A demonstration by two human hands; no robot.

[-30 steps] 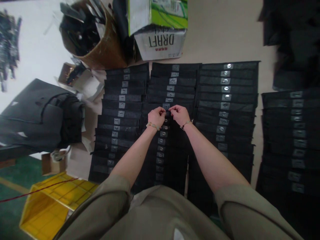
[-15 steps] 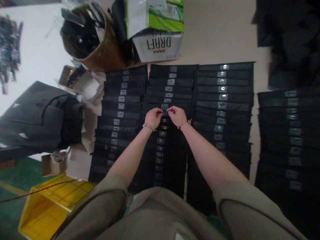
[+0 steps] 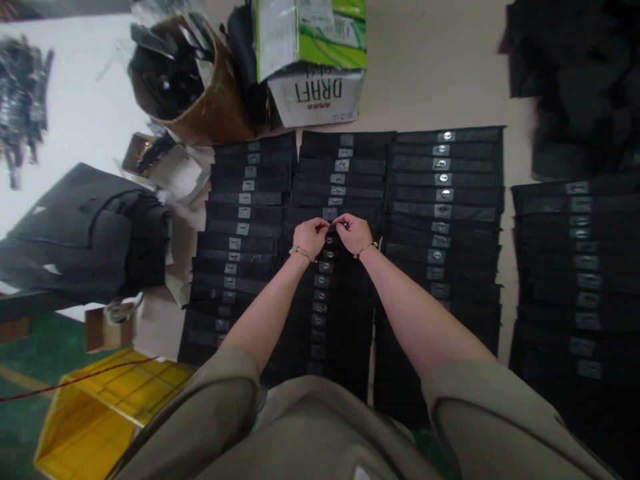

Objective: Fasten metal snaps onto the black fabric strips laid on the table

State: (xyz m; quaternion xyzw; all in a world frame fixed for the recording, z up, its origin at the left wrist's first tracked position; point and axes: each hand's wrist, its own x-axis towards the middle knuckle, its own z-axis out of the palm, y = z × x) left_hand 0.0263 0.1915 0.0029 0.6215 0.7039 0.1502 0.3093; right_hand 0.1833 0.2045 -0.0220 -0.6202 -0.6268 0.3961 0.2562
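Observation:
Rows of overlapping black fabric pieces lie in columns on the table, each with a small shiny patch in line. Over the middle column, my left hand and my right hand meet with fingertips nearly touching. Both are pinched closed at the spot of one patch, and the small thing between them is too tiny to make out. Just below the fingers, a patch with a pale round mark shows. Above them sits a plain greyish patch.
Behind the columns stand a green and white carton and a brown bin of dark scraps. To the left are a small open box, a stack of dark cloth and a yellow crate. More black pieces lie at right.
My left hand has shifted slightly right, closer to my right hand. My right hand stays nearly in place, still pinched. The whole view has moved a little.

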